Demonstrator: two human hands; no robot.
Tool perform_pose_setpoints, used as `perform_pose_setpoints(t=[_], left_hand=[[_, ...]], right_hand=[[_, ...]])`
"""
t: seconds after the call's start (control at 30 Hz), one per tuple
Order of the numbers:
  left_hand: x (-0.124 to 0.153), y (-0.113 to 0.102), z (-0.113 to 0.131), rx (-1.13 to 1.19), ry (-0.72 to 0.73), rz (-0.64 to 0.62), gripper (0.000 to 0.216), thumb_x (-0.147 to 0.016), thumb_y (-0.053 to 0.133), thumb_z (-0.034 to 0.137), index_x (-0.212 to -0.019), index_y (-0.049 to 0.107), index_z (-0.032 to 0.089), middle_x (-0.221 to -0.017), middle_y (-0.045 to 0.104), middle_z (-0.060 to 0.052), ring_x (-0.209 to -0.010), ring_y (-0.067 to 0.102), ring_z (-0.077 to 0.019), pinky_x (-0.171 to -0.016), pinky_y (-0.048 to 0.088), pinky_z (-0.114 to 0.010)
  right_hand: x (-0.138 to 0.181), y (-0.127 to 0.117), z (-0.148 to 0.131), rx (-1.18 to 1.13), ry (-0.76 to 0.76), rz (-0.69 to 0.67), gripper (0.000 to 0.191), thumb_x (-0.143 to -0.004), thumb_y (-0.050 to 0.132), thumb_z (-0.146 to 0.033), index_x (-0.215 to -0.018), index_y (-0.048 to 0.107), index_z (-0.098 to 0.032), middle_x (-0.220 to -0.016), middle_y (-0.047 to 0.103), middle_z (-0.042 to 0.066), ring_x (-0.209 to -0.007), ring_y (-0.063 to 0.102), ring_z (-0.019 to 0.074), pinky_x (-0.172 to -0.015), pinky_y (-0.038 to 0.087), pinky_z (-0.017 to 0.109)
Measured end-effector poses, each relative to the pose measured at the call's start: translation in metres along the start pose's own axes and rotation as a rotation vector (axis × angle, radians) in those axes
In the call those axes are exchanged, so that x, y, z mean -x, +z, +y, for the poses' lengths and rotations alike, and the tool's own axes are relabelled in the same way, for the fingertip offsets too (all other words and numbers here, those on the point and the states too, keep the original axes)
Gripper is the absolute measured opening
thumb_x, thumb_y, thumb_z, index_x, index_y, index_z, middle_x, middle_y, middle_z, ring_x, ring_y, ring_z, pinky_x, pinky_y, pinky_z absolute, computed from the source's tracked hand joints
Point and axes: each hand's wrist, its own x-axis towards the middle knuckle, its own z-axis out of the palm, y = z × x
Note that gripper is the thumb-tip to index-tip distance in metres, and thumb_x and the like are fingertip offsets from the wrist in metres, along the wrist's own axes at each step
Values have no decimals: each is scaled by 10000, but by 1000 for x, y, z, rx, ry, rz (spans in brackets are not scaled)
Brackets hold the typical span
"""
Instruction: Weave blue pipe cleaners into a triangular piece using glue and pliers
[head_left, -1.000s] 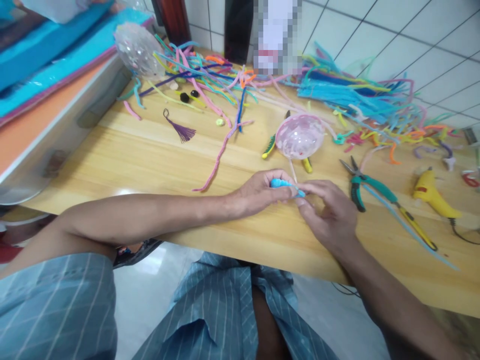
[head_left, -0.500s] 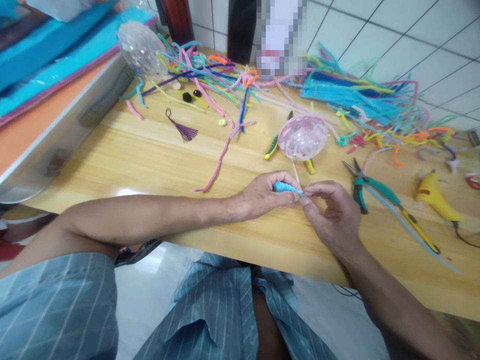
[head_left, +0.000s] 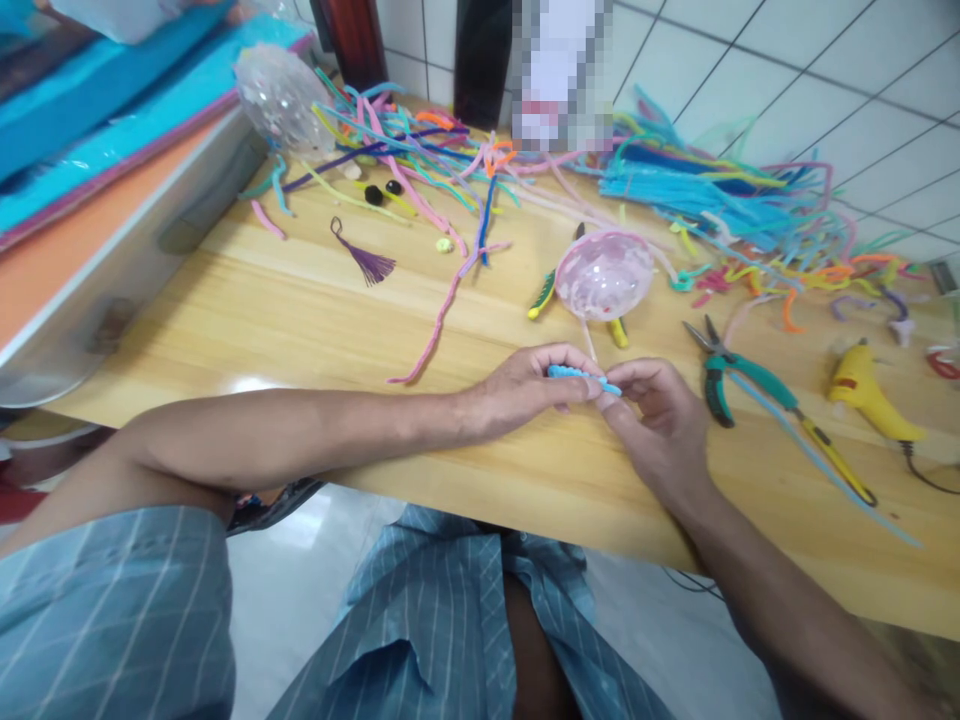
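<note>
Between my two hands is a light blue coiled pipe cleaner (head_left: 570, 373), its ridges showing along the top. My left hand (head_left: 525, 388) is closed round it from the left, thumb laid along the near side. My right hand (head_left: 660, 415) pinches its right end between thumb and fingertips. Just beyond my hands sits a clear pink-tinted plastic dome (head_left: 606, 275) with a pink rim, and a pale strip runs from it down toward my fingers. Green-and-yellow handles (head_left: 543, 297) stick out from beneath the dome.
Teal-handled pliers (head_left: 757, 380) and a yellow glue gun (head_left: 870, 390) lie to the right. Behind are many loose pipe cleaners (head_left: 697, 195) and another clear plastic dome (head_left: 283, 100). A purple tassel (head_left: 365, 258) lies left of centre; a plastic bin (head_left: 150, 240) stands at far left.
My right fingers have shifted slightly at the right end of the blue pipe cleaner, and more of that end shows. My left hand stays nearly in place.
</note>
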Motion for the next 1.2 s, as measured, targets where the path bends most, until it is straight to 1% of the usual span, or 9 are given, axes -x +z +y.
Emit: perform_pose_setpoints(t=[0.07,0.17,0.3,0.43,0.6,0.8,0.97,1.07,1.2], left_hand=[[0,0,-1,4,3,11,299,-782,852,403,-924,745,162,-898,716,-17,-837,602,-122,-777,470,-267],[-1,0,-2,12,31,-14,261,-805,841,375,-933,759,163,-928,734,-15,-882,625,-122,-875,480,-289],[-2,0,-3,42,66,-75,311,-791,875,400,-946,763,155,-951,747,-19,-914,653,-127,-958,480,-322],[-1,1,-1,80,29,-67,403,-750,913,454,-959,759,147,-933,746,-23,-890,658,-133,-936,493,-332],[0,3,-1,144,5,-80,433,-690,966,397,-962,744,143,-935,756,-21,-882,670,-123,-914,507,-314],[-5,-2,-10,126,-11,10,406,-747,919,440,-959,739,144,-850,730,1,-765,641,-89,-763,498,-252],[-2,-1,-5,93,-7,-30,437,-771,890,472,-947,646,154,-906,753,-39,-826,735,-162,-745,562,-294],[0,-2,-2,-16,54,-53,392,-795,871,428,-939,635,150,-825,724,-24,-739,673,-125,-695,529,-261],[-1,-3,-2,-150,160,-19,311,-811,844,369,-915,650,150,-794,670,16,-695,560,-81,-675,449,-223]], right_hand=[[0,1,1,-28,26,-4,124,-871,756,-260,-957,667,-273,-850,731,-12,-758,692,157,-723,576,309],[0,1,3,-74,65,-11,123,-871,765,-272,-952,673,-270,-829,724,-18,-731,674,152,-701,555,305],[-1,-1,-1,-118,130,-9,105,-857,767,-281,-925,689,-263,-793,721,-24,-698,651,148,-688,533,305],[-3,-2,-6,-137,184,9,123,-827,804,-296,-888,703,-262,-795,733,-21,-713,664,152,-702,533,307],[-3,-1,-6,-171,189,46,132,-835,820,-293,-879,697,-272,-794,722,-29,-732,654,150,-724,531,306],[-5,-5,-5,-147,152,1,160,-843,810,-325,-932,695,-260,-834,720,-23,-760,662,156,-748,550,319],[-17,-44,-14,151,168,13,249,-848,783,-397,-1033,723,-242,-1008,765,33,-897,700,196,-906,551,394],[-22,-80,-13,346,209,100,350,-842,760,-466,-1111,735,-243,-1081,783,60,-879,722,214,-902,553,418],[-15,-122,14,733,238,132,582,-801,682,-601,-1228,729,-210,-1234,758,165,-1061,735,343,-946,563,511]])
